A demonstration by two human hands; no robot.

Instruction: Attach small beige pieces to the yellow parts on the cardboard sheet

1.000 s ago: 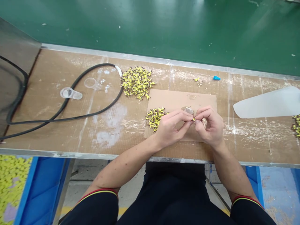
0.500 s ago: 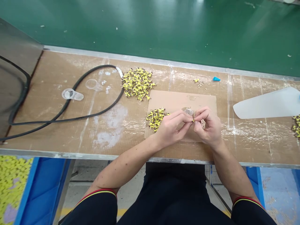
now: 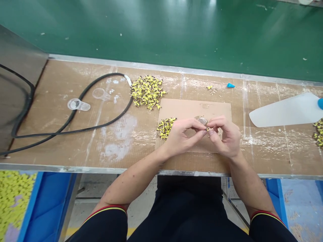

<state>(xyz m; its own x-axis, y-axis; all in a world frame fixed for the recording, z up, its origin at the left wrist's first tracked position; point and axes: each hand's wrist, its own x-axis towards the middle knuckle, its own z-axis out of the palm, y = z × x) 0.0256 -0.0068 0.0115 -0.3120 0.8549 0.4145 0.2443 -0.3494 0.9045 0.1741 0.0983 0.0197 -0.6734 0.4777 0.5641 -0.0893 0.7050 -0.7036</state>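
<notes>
Over a flat cardboard sheet (image 3: 191,105), my left hand (image 3: 185,134) and my right hand (image 3: 224,136) meet at the fingertips. Both pinch a tiny yellow and dark piece (image 3: 208,129) between thumb and index finger; its details are too small to tell. Just behind the fingertips lies a small round clear dish (image 3: 202,120). A small pile of yellow and dark pieces (image 3: 165,128) sits left of my left hand, partly hidden by it. Small pale bits (image 3: 219,131) show beneath my right hand.
A larger yellow and dark pile (image 3: 147,92) lies behind the sheet's left corner. Looped black cable (image 3: 93,127) and two clear plastic scoops (image 3: 78,105) are at left. At right are a blue cap (image 3: 230,85) and a white translucent bottle (image 3: 285,112). Blue bins (image 3: 46,201) stand below the table edge.
My fingers have shifted slightly around the small piece, and my left hand's fingers are a little more spread from its thumb. The whole view has moved slightly.
</notes>
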